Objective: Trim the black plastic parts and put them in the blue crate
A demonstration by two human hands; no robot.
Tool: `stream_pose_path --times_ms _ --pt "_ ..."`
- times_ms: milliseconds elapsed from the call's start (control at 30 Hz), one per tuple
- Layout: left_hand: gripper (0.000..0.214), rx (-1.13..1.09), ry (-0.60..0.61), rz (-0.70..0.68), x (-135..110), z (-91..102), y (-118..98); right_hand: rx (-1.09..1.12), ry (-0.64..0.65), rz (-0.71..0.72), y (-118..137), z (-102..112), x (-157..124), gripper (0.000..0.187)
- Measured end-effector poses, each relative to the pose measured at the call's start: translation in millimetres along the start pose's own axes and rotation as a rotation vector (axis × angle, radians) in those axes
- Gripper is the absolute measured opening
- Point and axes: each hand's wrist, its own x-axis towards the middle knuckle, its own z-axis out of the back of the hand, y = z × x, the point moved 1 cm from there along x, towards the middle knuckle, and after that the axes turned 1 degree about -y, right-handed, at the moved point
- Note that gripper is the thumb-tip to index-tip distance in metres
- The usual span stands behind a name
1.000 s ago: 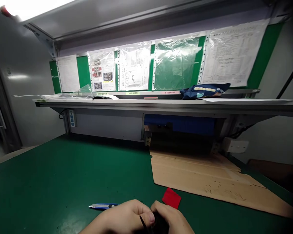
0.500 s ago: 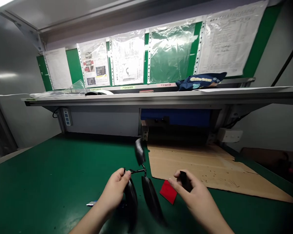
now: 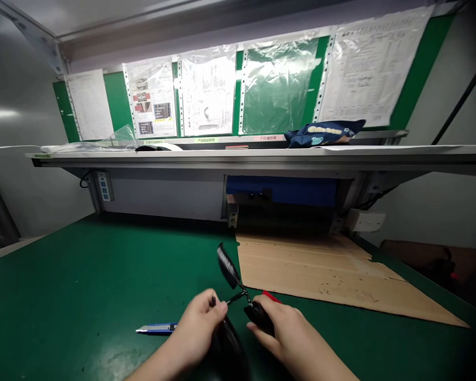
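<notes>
Glossy black curved plastic parts hang from a thin black branching stem (image 3: 237, 297), like moulded parts on a runner. My left hand (image 3: 198, 324) pinches the stem's left end, next to a long dark part (image 3: 233, 346) hanging below. One curved part (image 3: 227, 267) sticks up and away from me, free of both hands. My right hand (image 3: 291, 333) is closed on a black part (image 3: 260, 317) at the stem's right end; its fingers hide much of it. Behind that hand a red piece (image 3: 271, 296) shows only in part. A blue utility knife (image 3: 157, 329) lies left of my left wrist.
A brown cardboard sheet (image 3: 301, 270) covers the right of the green tabletop (image 3: 115, 275). Above runs a shelf (image 3: 198, 159) bearing a dark blue packet (image 3: 325, 133) and clear plastic. A white socket box (image 3: 365, 220) sits at the right.
My right hand has moved left to the stem and closed on the black part there. The held parts have tilted, my left hand has shifted slightly right, and the knife shows more.
</notes>
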Motion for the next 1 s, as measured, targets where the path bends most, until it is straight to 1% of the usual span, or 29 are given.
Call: stream_pose_path --times_ms 33,67,100,133,167,233,267,300,367,400,433,500,533,567,633,667,700,800,867,900,933,967,1000 --pt "0.039 0.150 -0.110 -0.083 2.8 8.1 -5.1 0.000 0.064 0.024 2.9 0.2 -2.0 0.007" --pt "0.037 0.268 -0.204 -0.143 5.3 16.5 -10.2 -0.002 0.125 0.048 5.6 -0.3 -4.1 0.009" --pt "0.036 0.352 -0.269 -0.177 7.3 24.6 -15.2 -0.013 0.166 0.072 7.9 -1.1 -6.0 0.016" --pt "0.035 0.422 -0.302 -0.195 8.5 32.0 -19.7 -0.034 0.180 0.097 9.5 -1.6 -7.3 0.027" --pt "0.035 0.460 -0.291 -0.190 9.0 38.0 -23.8 -0.061 0.169 0.123 10.3 -1.6 -8.1 0.041" --pt "0.037 0.458 -0.169 -0.147 7.3 45.0 -30.5 -0.125 0.072 0.170 9.7 0.3 -8.1 0.066" --pt "0.038 0.462 -0.097 -0.124 5.0 46.1 -33.5 -0.161 0.001 0.194 8.7 1.8 -7.7 0.070" --pt "0.039 0.476 -0.015 -0.104 2.0 45.5 -36.4 -0.200 -0.077 0.229 8.0 3.2 -7.2 0.068" --pt "0.037 0.537 0.138 -0.100 -5.1 41.0 -41.6 -0.290 -0.239 0.337 8.1 4.2 -6.9 0.056" --pt "0.035 0.575 0.195 -0.123 -8.5 37.9 -43.9 -0.329 -0.298 0.404 9.3 3.3 -7.2 0.050" --pt "0.034 0.603 0.244 -0.152 -11.4 34.7 -45.6 -0.357 -0.325 0.470 11.2 1.6 -7.9 0.042" --pt "0.033 0.582 0.324 -0.195 -14.9 28.9 -46.6 -0.383 -0.314 0.561 16.5 -2.6 -9.8 0.022" --pt "0.033 0.511 0.356 -0.193 -15.4 26.6 -45.6 -0.379 -0.287 0.581 19.2 -4.1 -10.8 0.017" --pt "0.034 0.413 0.391 -0.177 -15.0 24.4 -43.7 -0.365 -0.245 0.582 21.4 -4.8 -11.8 0.017" --pt "0.036 0.196 0.430 -0.120 -12.5 19.9 -38.2 -0.321 -0.173 0.538 22.3 -2.7 -12.7 0.016" --pt "0.036 0.113 0.417 -0.098 -10.6 17.6 -35.2 -0.310 -0.167 0.488 20.3 0.3 -12.6 0.015" --pt "0.037 0.065 0.377 -0.085 -8.7 15.3 -32.1 -0.313 -0.185 0.416 16.4 4.5 -12.0 0.017" --pt "0.039 0.027 0.193 -0.051 -3.7 9.2 -24.1 -0.377 -0.338 0.100 -2.7 21.8 -9.2 0.021" --pt "0.040 -0.025 0.062 -0.022 -1.7 6.4 -19.4 -0.331 -0.395 -0.084 -13.2 31.3 -8.3 0.016" --pt "0.039 -0.074 -0.008 -0.010 -1.2 5.1 -17.0 -0.268 -0.409 -0.132 -15.2 33.4 -8.2 0.009" --pt "0.039 -0.129 -0.074 -0.006 -1.0 3.6 -14.5 -0.197 -0.425 -0.157 -14.5 33.1 -8.2 0.007" --pt "0.038 -0.187 -0.131 -0.008 -1.1 1.6 -11.9 -0.131 -0.433 -0.154 -11.4 30.3 -8.4 0.014" --pt "0.038 -0.252 -0.162 -0.011 -1.5 -1.1 -9.3 -0.086 -0.436 -0.127 -6.4 25.1 -8.4 0.021"
